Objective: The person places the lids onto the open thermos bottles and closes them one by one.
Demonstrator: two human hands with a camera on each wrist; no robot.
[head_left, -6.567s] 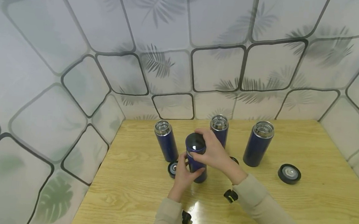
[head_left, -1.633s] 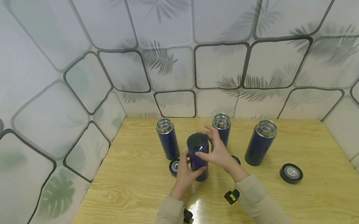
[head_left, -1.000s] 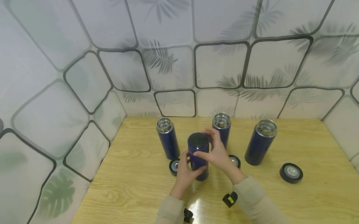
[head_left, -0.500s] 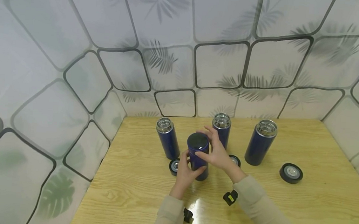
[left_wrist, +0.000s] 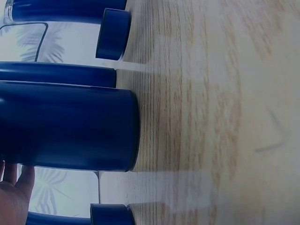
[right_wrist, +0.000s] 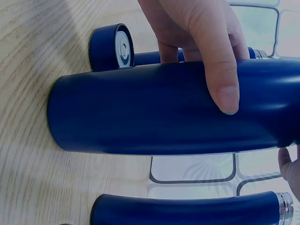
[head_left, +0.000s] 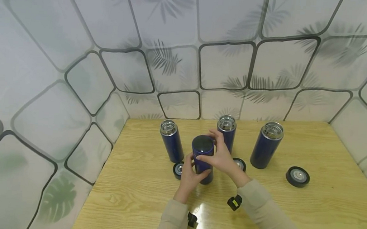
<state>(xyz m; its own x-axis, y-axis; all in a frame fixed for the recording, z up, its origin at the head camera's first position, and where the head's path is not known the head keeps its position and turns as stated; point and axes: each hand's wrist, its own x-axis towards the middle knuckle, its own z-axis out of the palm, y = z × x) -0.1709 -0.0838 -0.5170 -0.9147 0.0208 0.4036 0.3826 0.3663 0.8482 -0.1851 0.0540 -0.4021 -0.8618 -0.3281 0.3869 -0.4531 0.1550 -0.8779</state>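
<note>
A dark blue insulated bottle (head_left: 206,179) stands upright on the table with a glossy black-topped lid (head_left: 203,143) on its mouth. My left hand (head_left: 190,179) grips the body, its fingers on the left side and its thumb (right_wrist: 224,89) across the front in the right wrist view. Higher up, my right hand (head_left: 221,159) holds the lid between thumb and fingers. In the left wrist view, the lower part of the bottle (left_wrist: 70,126) fills the left side, and its top lies outside the picture.
Behind stand three uncapped blue bottles with steel necks: left (head_left: 172,144), middle (head_left: 228,136) and right (head_left: 264,150). Loose lids lie upside down: one by the left bottle (head_left: 177,170), one partly behind my right hand (head_left: 240,164), one further right (head_left: 297,176). A patterned wall (head_left: 180,71) encloses the wooden table (head_left: 131,204).
Half a second ago my right fingers stood looser and higher around the lid; they have closed in on it again. The left hand and the bottle stay in place.
</note>
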